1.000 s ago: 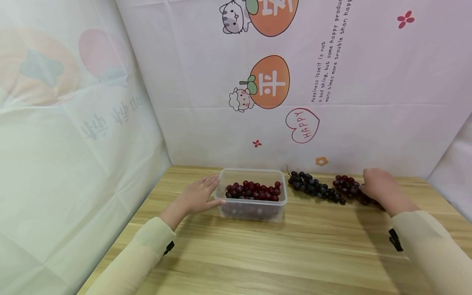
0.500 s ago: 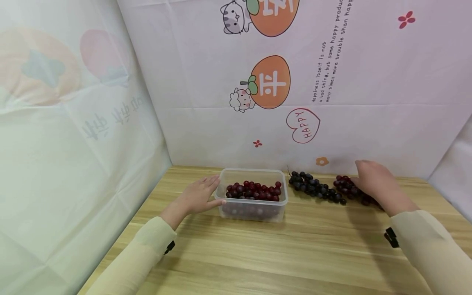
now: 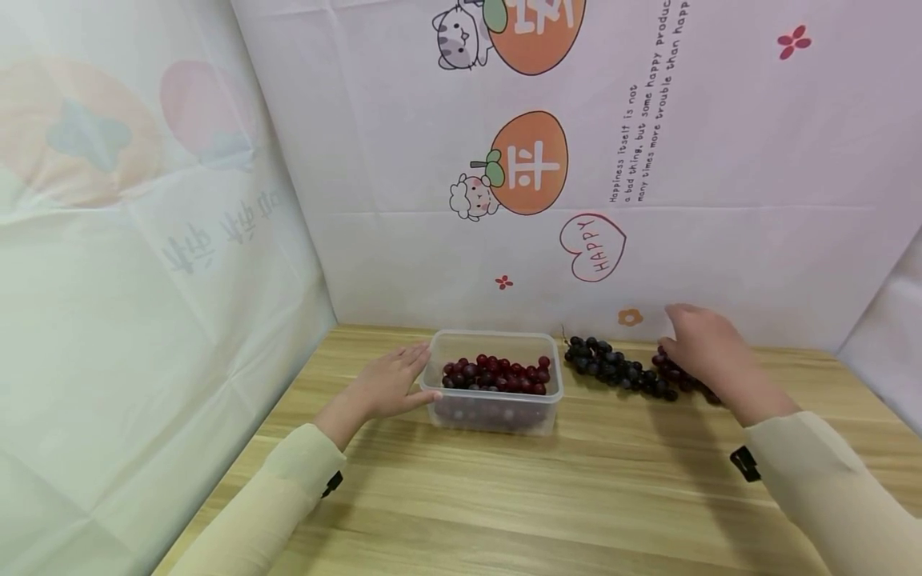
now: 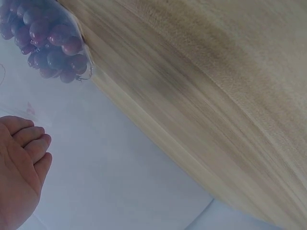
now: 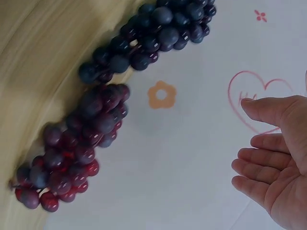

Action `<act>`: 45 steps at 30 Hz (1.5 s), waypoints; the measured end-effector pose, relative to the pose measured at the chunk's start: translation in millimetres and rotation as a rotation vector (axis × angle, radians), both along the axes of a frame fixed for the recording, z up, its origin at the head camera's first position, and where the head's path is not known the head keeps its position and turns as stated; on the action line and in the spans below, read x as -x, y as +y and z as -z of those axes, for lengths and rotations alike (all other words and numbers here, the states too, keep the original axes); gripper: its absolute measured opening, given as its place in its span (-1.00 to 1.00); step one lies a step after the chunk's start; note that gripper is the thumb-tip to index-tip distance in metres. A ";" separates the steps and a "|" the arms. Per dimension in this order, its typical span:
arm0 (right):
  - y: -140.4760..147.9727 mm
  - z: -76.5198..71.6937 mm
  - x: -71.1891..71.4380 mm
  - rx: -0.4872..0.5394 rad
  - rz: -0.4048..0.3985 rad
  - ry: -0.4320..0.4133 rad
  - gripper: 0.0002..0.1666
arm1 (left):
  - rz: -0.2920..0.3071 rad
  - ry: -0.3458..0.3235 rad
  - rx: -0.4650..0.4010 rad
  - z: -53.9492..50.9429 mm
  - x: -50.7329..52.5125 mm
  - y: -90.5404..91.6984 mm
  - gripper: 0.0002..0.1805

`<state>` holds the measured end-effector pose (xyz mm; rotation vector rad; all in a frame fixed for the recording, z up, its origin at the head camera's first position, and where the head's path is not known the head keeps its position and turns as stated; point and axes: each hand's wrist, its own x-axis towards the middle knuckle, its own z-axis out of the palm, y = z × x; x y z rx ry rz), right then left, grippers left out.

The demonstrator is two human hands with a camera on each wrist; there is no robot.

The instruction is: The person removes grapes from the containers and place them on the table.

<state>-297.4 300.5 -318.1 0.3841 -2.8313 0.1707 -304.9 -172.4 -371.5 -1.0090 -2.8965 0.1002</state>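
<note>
Just right of the left hand [image 3: 389, 382], whose straight fingers are laid at its edge, the clear box [image 3: 493, 418] with red grapes [image 3: 497, 376] is placed. Below the right hand [image 3: 704, 344], released and loose, purple grapes [image 5: 72, 148] are found; to its left, black grapes [image 3: 614, 368].

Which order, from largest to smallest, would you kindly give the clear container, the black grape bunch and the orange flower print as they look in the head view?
1. Clear container
2. Black grape bunch
3. Orange flower print
</note>
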 end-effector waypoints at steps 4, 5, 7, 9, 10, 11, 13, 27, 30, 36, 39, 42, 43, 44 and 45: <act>-13.7 -0.1 1.1 0.011 -0.028 0.042 -0.31 | -0.004 -0.005 0.001 -0.6 -0.6 0.5 -0.05; -17.0 0.0 1.5 0.011 -0.035 0.057 -0.32 | -0.005 -0.005 0.001 -0.6 -0.7 0.5 -0.05; -23.3 0.2 1.9 0.016 -0.052 0.089 -0.34 | -0.005 -0.004 0.002 -0.4 -0.6 0.5 -0.05; -29.4 0.3 1.8 0.028 -0.071 0.111 -0.37 | -0.006 -0.004 0.006 0.0 -0.2 0.6 -0.05; -32.3 0.4 1.7 0.035 -0.083 0.121 -0.40 | -0.004 -0.003 0.006 0.2 -0.2 0.6 -0.05; -35.5 0.1 1.4 0.040 -0.097 0.130 -0.42 | -0.004 -0.001 0.005 0.3 -0.1 0.6 -0.05; -41.9 -0.3 1.0 0.045 -0.124 0.149 -0.47 | 0.000 0.003 0.005 0.8 0.5 0.5 -0.04; -89.4 -3.7 4.2 0.007 -0.214 0.185 -0.43 | 0.011 0.018 0.006 3.0 1.7 -0.7 -0.05; -97.0 -3.4 4.5 0.008 -0.228 0.158 -0.44 | 0.009 0.015 0.006 3.0 1.9 -0.5 -0.04; -112.6 -3.5 5.5 0.022 -0.272 0.094 -0.43 | 0.001 0.013 0.012 2.5 2.3 0.0 -0.04; -120.6 -3.5 6.8 0.027 -0.297 0.048 -0.40 | 0.000 0.012 0.011 2.3 1.9 0.0 -0.04; -128.8 -3.5 8.5 0.026 -0.331 0.008 -0.37 | -0.004 0.012 0.013 2.4 1.8 -0.3 -0.04; -131.3 -3.2 9.2 0.022 -0.342 -0.004 -0.37 | -0.003 0.012 0.012 2.5 1.8 -0.5 -0.04; -133.8 -2.9 9.8 0.016 -0.350 -0.017 -0.37 | -0.006 0.011 0.013 2.5 1.9 -0.5 -0.04; -136.4 -2.7 10.6 0.007 -0.358 -0.028 -0.36 | -0.005 0.011 0.012 2.6 2.0 -0.6 -0.04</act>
